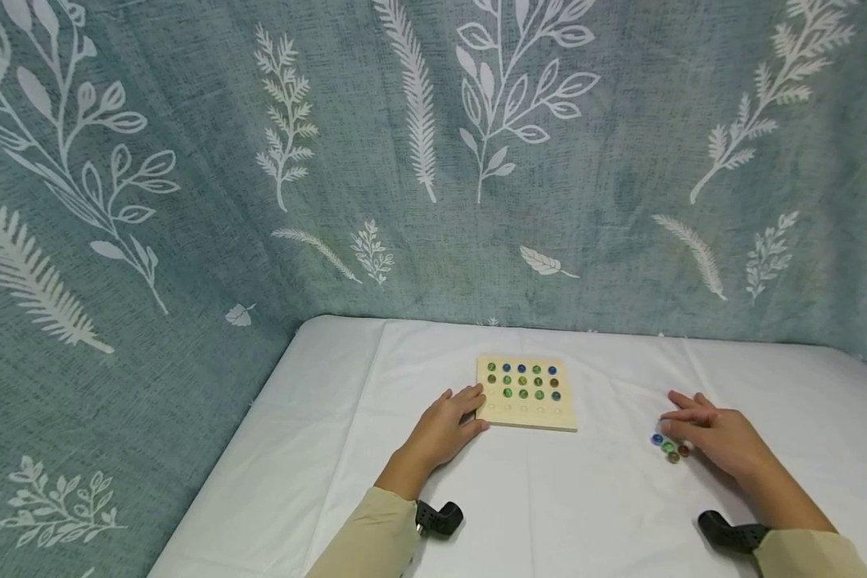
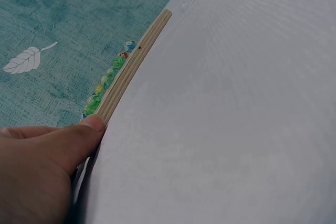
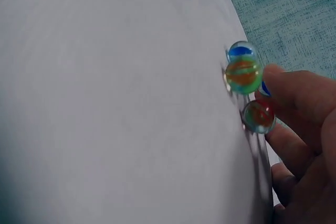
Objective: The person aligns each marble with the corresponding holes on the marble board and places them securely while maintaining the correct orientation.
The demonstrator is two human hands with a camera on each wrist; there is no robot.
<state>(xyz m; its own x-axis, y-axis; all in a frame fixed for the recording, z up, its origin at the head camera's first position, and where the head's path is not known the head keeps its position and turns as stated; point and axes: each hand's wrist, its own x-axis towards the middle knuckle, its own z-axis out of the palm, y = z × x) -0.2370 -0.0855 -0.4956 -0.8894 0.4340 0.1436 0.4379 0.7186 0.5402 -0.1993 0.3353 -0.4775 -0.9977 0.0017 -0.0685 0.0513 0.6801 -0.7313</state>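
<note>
White cloth is covering the counter (image 1: pixel 376 482), where loose marbles (image 1: pixel 669 446) are lying just under the right hand (image 1: pixel 715 437), its fingers touching them. Well apart to the left, the relaxed left hand (image 1: pixel 444 425) is resting against the wooden board (image 1: pixel 526 411).
</note>
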